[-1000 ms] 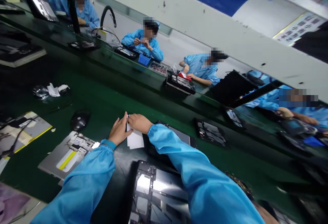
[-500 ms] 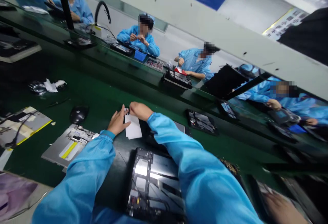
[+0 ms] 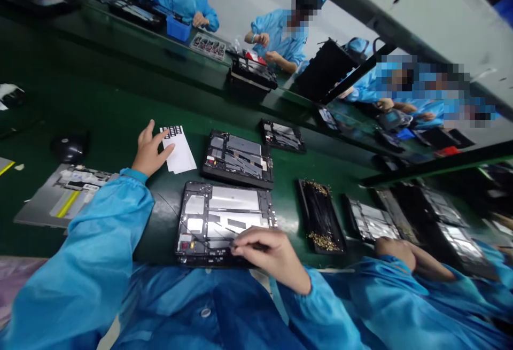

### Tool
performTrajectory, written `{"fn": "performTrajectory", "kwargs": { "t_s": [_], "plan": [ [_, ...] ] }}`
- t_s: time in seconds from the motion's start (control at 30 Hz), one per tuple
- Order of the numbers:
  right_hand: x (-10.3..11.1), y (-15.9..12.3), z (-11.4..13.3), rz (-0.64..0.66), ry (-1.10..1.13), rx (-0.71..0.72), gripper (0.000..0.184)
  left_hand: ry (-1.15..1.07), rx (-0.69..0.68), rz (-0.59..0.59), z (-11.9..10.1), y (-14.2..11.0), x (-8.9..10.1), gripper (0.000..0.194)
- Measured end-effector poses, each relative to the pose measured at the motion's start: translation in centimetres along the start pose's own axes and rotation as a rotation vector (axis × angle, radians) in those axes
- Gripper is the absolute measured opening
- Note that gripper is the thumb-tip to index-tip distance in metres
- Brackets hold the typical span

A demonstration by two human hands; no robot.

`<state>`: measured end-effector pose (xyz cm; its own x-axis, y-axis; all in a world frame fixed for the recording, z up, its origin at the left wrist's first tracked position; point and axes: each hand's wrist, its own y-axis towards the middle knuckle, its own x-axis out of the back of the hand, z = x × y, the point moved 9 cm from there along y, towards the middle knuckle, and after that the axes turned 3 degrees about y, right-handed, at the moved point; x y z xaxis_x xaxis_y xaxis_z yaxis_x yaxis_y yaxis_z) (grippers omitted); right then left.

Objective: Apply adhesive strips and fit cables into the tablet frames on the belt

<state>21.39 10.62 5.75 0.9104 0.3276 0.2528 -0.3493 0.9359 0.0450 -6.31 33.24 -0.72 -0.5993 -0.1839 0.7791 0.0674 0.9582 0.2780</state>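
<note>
Opened device (image 3: 234, 199) lies near, at centre, part of its right side hidden by the right hand (image 3: 276, 254). That hand's thumb and fingers are drawn together; whether they grip a small piece, I cannot tell. The left hand (image 3: 150, 153), empty and spread, reaches over the left edge of white label sheets (image 3: 182, 152), their black print too small to read. Left, the black mouse (image 3: 70, 149) bears a blurred logo.

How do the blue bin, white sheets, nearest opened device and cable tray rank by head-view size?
Largest to smallest:
1. Nearest opened device
2. Cable tray
3. White sheets
4. Blue bin (farthest away, so true size unsure)
</note>
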Motion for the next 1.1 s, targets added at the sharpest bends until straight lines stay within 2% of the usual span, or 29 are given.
{"fn": "performTrajectory", "kwargs": {
  "t_s": [0.1, 0.2, 0.3, 0.37, 0.43, 0.57, 0.73, 1.1],
  "plan": [
    [-1.4, -2.6, 1.3, -0.015, -0.119, 0.163, 0.018, -0.075, -0.078, -0.106, -4.9, -4.0, 3.5, 0.039],
    [-2.0, -3.6, 1.6, -0.036, -0.243, 0.225, 0.028, -0.157, -0.216, -0.146, -10.5, -10.6, 6.2, 0.026],
    [-2.4, -3.8, 1.1, -0.082, -0.371, 0.255, 0.031, -0.104, -0.374, -0.066, -14.6, -17.6, 6.0, 0.017],
    [-2.8, -3.9, 0.5, -0.097, -0.422, 0.260, 0.032, -0.063, -0.490, -0.034, -16.1, -21.4, 5.0, 0.019],
    [-3.2, -4.1, -0.1, -0.113, -0.448, 0.269, 0.034, -0.027, -0.557, -0.048, -16.8, -23.9, 4.3, 0.021],
    [-3.6, -4.6, -0.4, -0.145, -0.468, 0.294, 0.037, 0.007, -0.593, -0.106, -17.8, -25.6, 4.0, 0.016],
    [-3.9, -4.7, -0.2, -0.154, -0.497, 0.324, 0.033, 0.029, -0.615, -0.138, -18.7, -25.6, 4.0, 0.016],
    [-3.9, -4.5, 0.0, -0.152, -0.517, 0.334, 0.029, 0.101, -0.612, -0.115, -18.7, -25.1, 2.6, 0.023]
  ]
}}
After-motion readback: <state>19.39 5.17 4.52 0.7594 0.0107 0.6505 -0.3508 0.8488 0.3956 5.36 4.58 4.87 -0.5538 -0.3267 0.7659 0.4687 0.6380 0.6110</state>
